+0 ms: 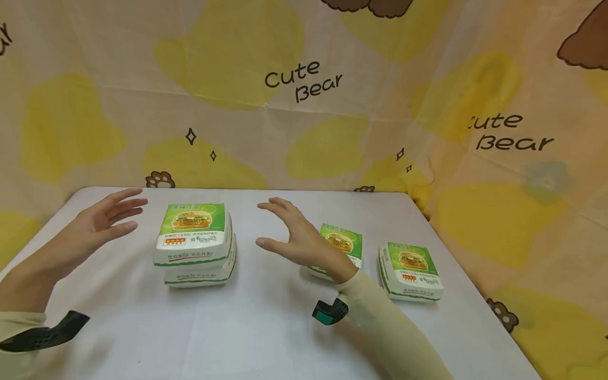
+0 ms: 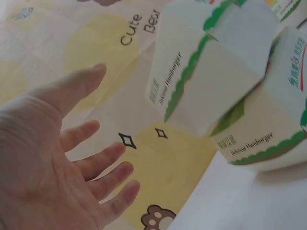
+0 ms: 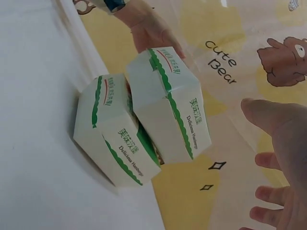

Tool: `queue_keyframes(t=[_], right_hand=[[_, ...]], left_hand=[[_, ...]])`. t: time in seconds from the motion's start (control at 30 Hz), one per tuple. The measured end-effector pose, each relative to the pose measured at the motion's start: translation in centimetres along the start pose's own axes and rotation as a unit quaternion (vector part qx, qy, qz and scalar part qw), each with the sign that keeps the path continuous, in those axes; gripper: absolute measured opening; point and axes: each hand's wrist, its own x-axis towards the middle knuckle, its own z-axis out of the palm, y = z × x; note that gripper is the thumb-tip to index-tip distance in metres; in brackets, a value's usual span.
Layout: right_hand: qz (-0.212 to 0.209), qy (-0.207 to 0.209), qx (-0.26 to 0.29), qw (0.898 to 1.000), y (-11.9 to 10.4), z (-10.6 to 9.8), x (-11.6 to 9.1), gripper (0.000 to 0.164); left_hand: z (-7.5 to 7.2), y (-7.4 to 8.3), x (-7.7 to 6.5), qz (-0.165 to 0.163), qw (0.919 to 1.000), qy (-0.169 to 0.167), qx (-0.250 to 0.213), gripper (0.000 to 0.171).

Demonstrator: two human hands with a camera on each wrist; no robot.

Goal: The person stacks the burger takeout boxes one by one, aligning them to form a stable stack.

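Left hand: the person's bare left hand [image 1: 100, 222] hangs above the desk [image 1: 266, 332], fingers loosely extended, nothing in it; its palm side faces right, to the stack.
Left gap: narrow, no contact that I can see; this hand looks the nearer of the two.
Upper box: a green-and-white, squarish burger carton [image 1: 192, 232], apparently card, resting on its twin, set slightly to the left; no marked long axis.
Lower box: a matching white carton with green trim [image 1: 197, 277], flat on the white desk, between the hands.
Right gap: a bit wider, again no contact.
Right hand: the bare right hand [image 1: 300, 237], thumb and fingers apart, holding nothing, faces left towards the stack.
Beyond the right wrist: a third green-and-white carton [image 1: 341, 241], partly hidden by it.
Far right: a fourth such carton [image 1: 412, 270], standing alone.
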Motion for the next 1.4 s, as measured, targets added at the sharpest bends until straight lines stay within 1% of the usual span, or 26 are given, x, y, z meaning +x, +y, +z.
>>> queue_keyframes(t=[0.13,0.23,0.33,0.47,0.6,0.7,0.77,0.83,0.93,1.03,1.13,1.3,1.4], right_hand=[[0.001,0.012,-0.006,1.0,0.7,-0.5,-0.8,0.065],[0.002,0.017,-0.004,1.0,1.3,-1.0,-1.4,0.065],[0.006,0.02,-0.003,1.0,2.0,-1.6,-2.0,0.064],[0.019,0.028,-0.01,0.999,2.9,-2.5,-2.8,0.064],[0.036,0.035,-0.012,0.999,4.0,-3.3,-3.5,0.065],[0.049,0.035,-0.014,0.998,4.7,-3.8,-4.0,0.066],[0.058,0.033,-0.015,0.998,5.1,-4.1,-4.3,0.066],[0.068,0.03,-0.018,0.997,5.4,-4.4,-4.5,0.066],[0.082,0.024,-0.018,0.996,5.8,-4.8,-4.9,0.067],[0.093,0.013,-0.027,0.995,6.3,-5.0,-5.2,0.068],[0.103,-0.003,-0.039,0.994,6.8,-5.2,-5.4,0.07],[0.116,-0.043,-0.052,0.991,7.4,-5.8,-5.7,0.073],[0.116,-0.068,-0.053,0.99,7.8,-6.1,-6.0,0.076]], left_hand=[[0.0,0.8,0.2,0.025,0.9991,0.026,-0.023,0.059],[0.1,1.3,0.3,0.059,0.9955,0.025,-0.07,0.056],[0.3,1.7,0.4,0.081,0.9905,0.028,-0.107,0.054],[0.6,2.7,0.5,0.091,0.9868,0.044,-0.126,0.053],[0.9,3.6,0.5,0.11,0.981,0.033,-0.156,0.052],[1.1,4.0,0.5,0.114,0.9815,0.028,-0.151,0.052],[1.2,4.2,0.5,0.111,0.9838,0.03,-0.138,0.052],[1.3,4.3,0.5,0.109,0.9846,0.03,-0.134,0.052],[1.4,4.6,0.5,0.108,0.9837,0.024,-0.142,0.051],[1.6,4.9,0.6,0.102,0.9867,0.022,-0.125,0.051],[1.9,5.1,0.6,0.095,0.9908,0.024,-0.094,0.051],[2.2,5.4,0.7,0.087,0.9934,0.026,-0.07,0.052],[2.2,5.4,0.7,0.086,0.9944,0.026,-0.055,0.052]])
